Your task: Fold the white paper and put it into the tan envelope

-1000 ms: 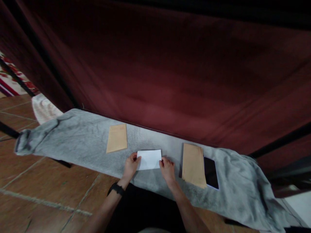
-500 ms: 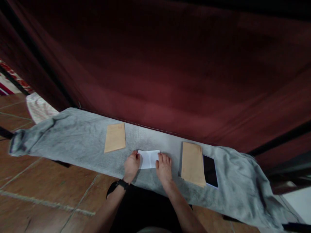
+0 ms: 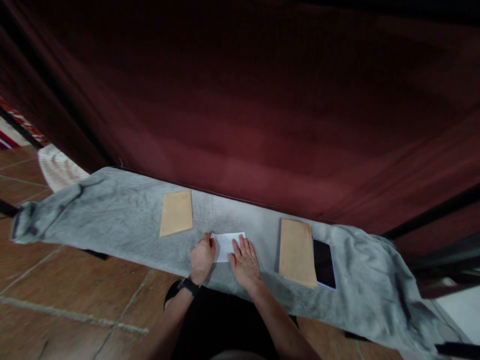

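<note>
A folded white sheet of paper (image 3: 224, 246) lies on the grey cloth in front of me. My left hand (image 3: 202, 256), with a dark watch on the wrist, pinches the paper's left edge between thumb and curled fingers. Across the right part of the sheet my right hand (image 3: 244, 260) rests flat, its fingers stretched out and slightly spread, covering that end. Up and to the left of my hands is a single brown envelope (image 3: 176, 213). To the right lies a stack of brown envelopes (image 3: 297, 252).
A phone (image 3: 324, 263) with a dark screen touches the right side of the stack. Grey cloth (image 3: 123, 215) covers the long narrow bench, bunched at both ends. A dark red fabric wall (image 3: 240, 125) rises behind it. Brown floor tiles (image 3: 67, 285) show at lower left.
My right hand has slid left from the paper's right edge onto the sheet, and its fingers have flattened. My left hand still holds the left edge.
</note>
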Tool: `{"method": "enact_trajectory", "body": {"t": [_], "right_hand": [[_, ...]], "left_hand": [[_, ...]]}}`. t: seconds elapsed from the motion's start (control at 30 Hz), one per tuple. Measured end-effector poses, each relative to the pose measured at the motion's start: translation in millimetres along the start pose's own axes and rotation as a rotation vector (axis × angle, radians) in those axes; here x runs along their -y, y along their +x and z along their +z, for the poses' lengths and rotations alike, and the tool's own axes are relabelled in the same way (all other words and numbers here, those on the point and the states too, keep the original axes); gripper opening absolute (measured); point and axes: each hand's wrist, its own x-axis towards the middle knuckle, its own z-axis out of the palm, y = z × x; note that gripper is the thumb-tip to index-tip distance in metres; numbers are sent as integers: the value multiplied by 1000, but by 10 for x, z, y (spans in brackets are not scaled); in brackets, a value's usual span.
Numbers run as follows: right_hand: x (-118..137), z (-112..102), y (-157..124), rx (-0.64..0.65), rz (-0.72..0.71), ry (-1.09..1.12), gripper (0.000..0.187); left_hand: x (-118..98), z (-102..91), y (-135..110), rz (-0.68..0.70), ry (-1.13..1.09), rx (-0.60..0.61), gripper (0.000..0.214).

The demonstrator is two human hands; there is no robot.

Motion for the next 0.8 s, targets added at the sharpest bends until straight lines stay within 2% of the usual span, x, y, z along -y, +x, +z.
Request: {"method": "enact_trajectory", "body": {"t": [0.2, 0.3, 0.4, 0.47, 0.53, 0.67, 0.8], "right_hand": [[25, -34, -5, 19, 14, -4, 56], [31, -49, -10, 10, 5, 7, 55], [28, -52, -9, 9, 0, 11, 55], [21, -49, -4, 24, -2, 5, 55], [12, -44, 0, 33, -15, 2, 54], [2, -34, -2, 28, -33, 3, 52], [-2, -18, 2, 18, 10, 0, 53]], "left_hand": [[7, 3, -58, 47, 90, -66, 34], [19, 26, -90, 111, 141, -148, 34], [-23, 136, -156, 322, 102, -216, 36], [-78, 254, -217, 502, 17, -191, 40], [-125, 373, -271, 584, -35, -140, 45], [-97, 498, -286, 542, -14, -77, 53], [78, 482, -214, 500, 14, -123, 61]]}}
